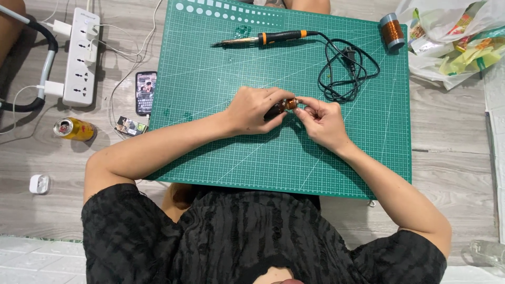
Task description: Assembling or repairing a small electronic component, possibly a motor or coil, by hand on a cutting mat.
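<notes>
Over the middle of a green cutting mat (pixel 210 131), my left hand (pixel 252 108) grips a small dark brown part (pixel 278 108) with a copper-coloured end. My right hand (pixel 321 120) pinches that copper end (pixel 292 103) with its fingertips. The two hands meet just above the mat. Most of the small part is hidden inside my left fingers.
A soldering iron (pixel 273 37) with an orange and black handle lies at the mat's far side, its black cord (pixel 347 68) coiled to the right. A copper wire spool (pixel 392 30) and plastic bags (pixel 452 37) lie far right. Left are a power strip (pixel 81 55), phone (pixel 145 92) and can (pixel 75 129).
</notes>
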